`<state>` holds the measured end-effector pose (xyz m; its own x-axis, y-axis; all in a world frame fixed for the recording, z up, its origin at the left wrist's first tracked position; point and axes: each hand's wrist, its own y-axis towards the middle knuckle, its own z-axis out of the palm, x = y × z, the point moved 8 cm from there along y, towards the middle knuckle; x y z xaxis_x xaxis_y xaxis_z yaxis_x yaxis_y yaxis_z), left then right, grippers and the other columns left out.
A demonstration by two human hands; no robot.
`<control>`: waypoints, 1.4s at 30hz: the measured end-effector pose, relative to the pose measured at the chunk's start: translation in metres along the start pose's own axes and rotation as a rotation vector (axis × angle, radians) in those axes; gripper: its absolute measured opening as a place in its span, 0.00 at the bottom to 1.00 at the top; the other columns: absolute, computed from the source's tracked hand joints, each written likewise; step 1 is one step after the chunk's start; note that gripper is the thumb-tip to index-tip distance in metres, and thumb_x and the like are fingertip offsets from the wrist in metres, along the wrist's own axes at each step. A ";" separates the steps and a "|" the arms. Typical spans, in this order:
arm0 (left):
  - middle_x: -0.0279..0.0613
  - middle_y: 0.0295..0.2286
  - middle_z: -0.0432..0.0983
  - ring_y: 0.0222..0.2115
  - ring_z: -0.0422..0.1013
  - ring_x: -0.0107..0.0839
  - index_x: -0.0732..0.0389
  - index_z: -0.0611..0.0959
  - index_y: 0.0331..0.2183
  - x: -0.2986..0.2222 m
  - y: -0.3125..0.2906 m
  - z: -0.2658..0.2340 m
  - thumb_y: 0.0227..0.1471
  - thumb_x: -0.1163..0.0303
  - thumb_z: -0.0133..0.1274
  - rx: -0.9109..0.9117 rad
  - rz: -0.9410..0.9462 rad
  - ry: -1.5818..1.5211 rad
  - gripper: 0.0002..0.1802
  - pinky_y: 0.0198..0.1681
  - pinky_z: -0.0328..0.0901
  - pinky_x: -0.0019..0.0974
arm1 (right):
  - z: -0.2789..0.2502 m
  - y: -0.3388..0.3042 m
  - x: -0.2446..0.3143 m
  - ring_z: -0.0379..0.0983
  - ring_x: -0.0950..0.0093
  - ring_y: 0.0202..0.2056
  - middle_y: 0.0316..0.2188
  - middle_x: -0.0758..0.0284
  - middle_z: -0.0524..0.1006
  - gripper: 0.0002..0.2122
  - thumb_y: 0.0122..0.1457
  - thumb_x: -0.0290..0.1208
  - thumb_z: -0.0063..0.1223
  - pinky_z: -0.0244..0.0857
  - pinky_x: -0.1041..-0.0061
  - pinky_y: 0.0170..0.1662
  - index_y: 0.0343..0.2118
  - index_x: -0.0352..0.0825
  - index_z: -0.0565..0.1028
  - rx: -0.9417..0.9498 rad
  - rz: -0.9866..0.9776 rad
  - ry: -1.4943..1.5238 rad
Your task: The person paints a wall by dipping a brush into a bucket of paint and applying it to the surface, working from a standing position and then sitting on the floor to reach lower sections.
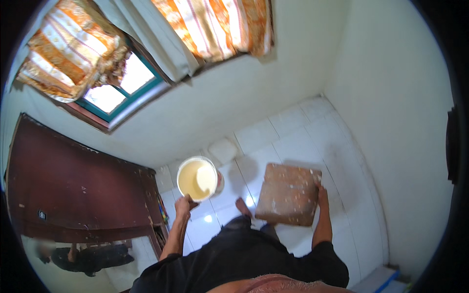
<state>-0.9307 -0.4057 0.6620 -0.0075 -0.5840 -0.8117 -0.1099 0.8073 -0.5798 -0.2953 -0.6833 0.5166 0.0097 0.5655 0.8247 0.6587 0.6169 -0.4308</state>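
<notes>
My left hand (184, 207) is closed at the near rim of a white bucket (219, 182). Its inside looks cream-yellow with a paler patch; whether that is paint or just the bare inside I cannot tell. On the other side, my right hand (322, 194) grips the right edge of a brown square slab (288, 195), like a wooden stool top, spotted with white. Anything beneath the slab is hidden. A bare foot (243, 207) of mine shows on the floor between the bucket and the slab.
White floor tiles (288, 146) run up to pale walls (391, 122). A dark red-brown cabinet (78, 180) with a mirror (88, 259) stands at the left. Orange-striped curtains (73, 53) hang by a teal-framed window (124, 90). A blue-edged object (386, 281) lies lower right.
</notes>
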 end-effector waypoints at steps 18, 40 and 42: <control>0.51 0.27 0.75 0.24 0.75 0.39 0.70 0.72 0.32 0.031 -0.013 -0.005 0.50 0.72 0.44 0.072 -0.082 -0.031 0.10 0.30 0.73 0.37 | 0.048 -0.003 0.058 0.73 0.69 0.38 0.41 0.59 0.74 0.27 0.51 0.44 0.55 0.67 0.72 0.42 0.47 0.26 0.70 0.079 0.221 0.515; 0.50 0.25 0.74 0.23 0.76 0.40 0.65 0.68 0.25 0.029 -0.049 -0.022 0.45 0.77 0.45 0.078 -0.050 -0.047 0.03 0.29 0.74 0.39 | 0.049 -0.001 0.082 0.70 0.68 0.42 0.45 0.61 0.72 0.29 0.48 0.48 0.56 0.63 0.72 0.46 0.50 0.32 0.70 0.089 0.336 0.229; 0.49 0.25 0.74 0.23 0.76 0.39 0.65 0.69 0.26 0.029 -0.051 -0.024 0.45 0.76 0.46 0.086 -0.055 -0.050 0.03 0.30 0.74 0.39 | 0.045 0.010 0.067 0.70 0.68 0.42 0.45 0.60 0.72 0.29 0.49 0.48 0.55 0.64 0.72 0.46 0.49 0.31 0.70 0.114 0.272 0.270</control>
<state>-0.9489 -0.4661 0.6695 0.0460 -0.6245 -0.7797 -0.0229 0.7796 -0.6258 -0.3219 -0.6141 0.5511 0.3796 0.5614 0.7353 0.5176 0.5299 -0.6718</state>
